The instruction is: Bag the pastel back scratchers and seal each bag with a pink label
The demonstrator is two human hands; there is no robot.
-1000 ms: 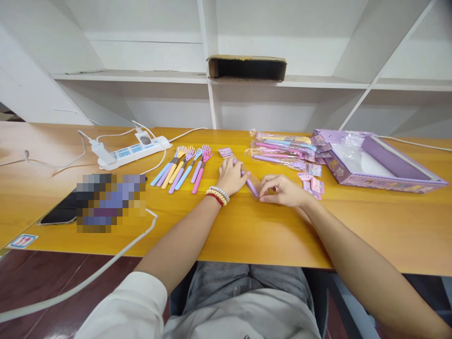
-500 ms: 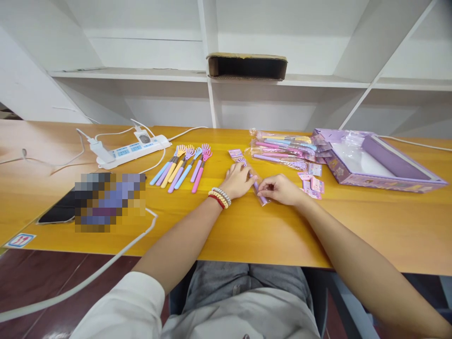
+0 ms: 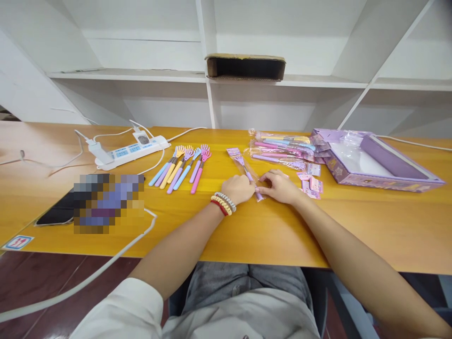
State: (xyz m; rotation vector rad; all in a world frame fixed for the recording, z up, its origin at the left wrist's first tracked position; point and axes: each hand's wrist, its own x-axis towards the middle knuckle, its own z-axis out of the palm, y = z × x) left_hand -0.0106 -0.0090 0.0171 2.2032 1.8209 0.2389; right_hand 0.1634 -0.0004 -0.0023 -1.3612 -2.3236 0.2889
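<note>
A purple back scratcher (image 3: 249, 176) with a small claw head lies at a slant on the table inside a clear plastic bag (image 3: 253, 168) with a printed header. My left hand (image 3: 240, 189) is closed against the left side of its handle, fingers curled under and partly hidden. From the right, my right hand (image 3: 280, 188) pinches near the lower handle with thumb and fingertips. To the left lie several loose back scratchers (image 3: 181, 170) in blue, purple, yellow and pink. Beyond my right hand is a pile of bagged back scratchers (image 3: 282, 149).
Small printed cards (image 3: 311, 185) lie right of my right hand, near an open purple display box (image 3: 384, 181). At left are a power strip (image 3: 134, 153) with cables and a dark phone (image 3: 56, 209). A cardboard box (image 3: 245, 68) sits on the white shelf behind.
My left hand has slid down the bag towards me and its fingers have curled in, uncovering the claw head. My right hand has shifted slightly forward.
</note>
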